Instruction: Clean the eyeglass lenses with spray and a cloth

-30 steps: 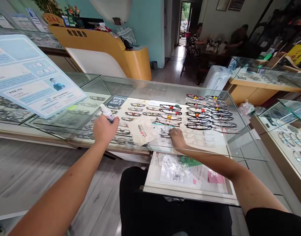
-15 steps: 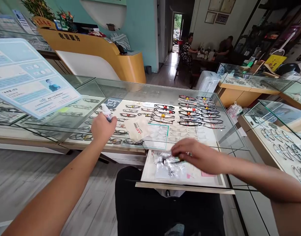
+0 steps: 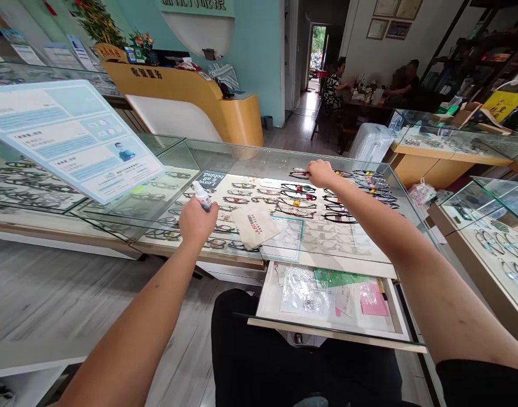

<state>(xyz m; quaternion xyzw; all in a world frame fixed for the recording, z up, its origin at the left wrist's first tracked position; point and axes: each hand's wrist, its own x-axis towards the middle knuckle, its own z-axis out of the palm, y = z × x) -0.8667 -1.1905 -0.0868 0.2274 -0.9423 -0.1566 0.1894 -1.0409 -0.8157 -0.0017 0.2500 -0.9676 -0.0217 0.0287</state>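
Observation:
My left hand (image 3: 197, 221) is wrapped round a small white spray bottle (image 3: 203, 196) above the left part of the glass display case. At the back of the case, my right hand (image 3: 321, 173) has its fingers curled on a pair of glasses (image 3: 300, 173), beside rows of other frames. A beige cloth (image 3: 253, 226) with red print lies on the glass between the hands. Below it an open drawer (image 3: 326, 329) holds clear plastic bags (image 3: 303, 291), a green card (image 3: 339, 277) and a pink slip (image 3: 373, 299).
A blue-white information board (image 3: 76, 135) stands on the left. Beyond the case are a yellow counter (image 3: 178, 86), a wrapped suitcase (image 3: 371, 141) and two seated people at a table. Another glass case (image 3: 496, 237) stands on the right.
My right hand has moved from over the drawer, where it had glasses, up to the back row in the case. My left hand still holds the bottle. The view has shifted left.

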